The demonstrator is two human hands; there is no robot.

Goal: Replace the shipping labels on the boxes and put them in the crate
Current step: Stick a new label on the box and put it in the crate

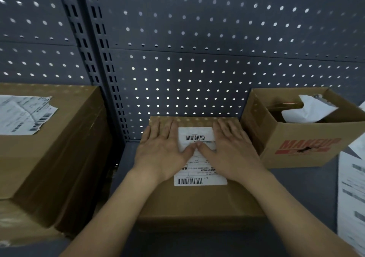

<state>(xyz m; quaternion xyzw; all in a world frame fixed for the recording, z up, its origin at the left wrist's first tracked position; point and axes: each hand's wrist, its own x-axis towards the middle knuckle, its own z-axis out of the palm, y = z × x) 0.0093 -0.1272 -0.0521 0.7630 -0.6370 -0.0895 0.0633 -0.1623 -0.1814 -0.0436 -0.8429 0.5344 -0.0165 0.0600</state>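
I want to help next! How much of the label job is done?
Done: a clean white label lies on the middle box. In hand: the left hand and the right hand press it flat. Left: the box on the left wears a torn label, and no crate shows here.

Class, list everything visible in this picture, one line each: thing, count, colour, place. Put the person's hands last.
closed box: one, brown, centre, under both hands
shipping label: one, white, on the closed box's top
large box: one, brown, left
torn label: one, white, on the large box's top
open box: one, brown with red print, right
crumpled paper: one wad, white, inside the open box
printed sheets: count unclear, white, right edge
pegboard: one, dark grey, behind everything
left hand: one, flat on the shipping label's left part
right hand: one, flat on its right part
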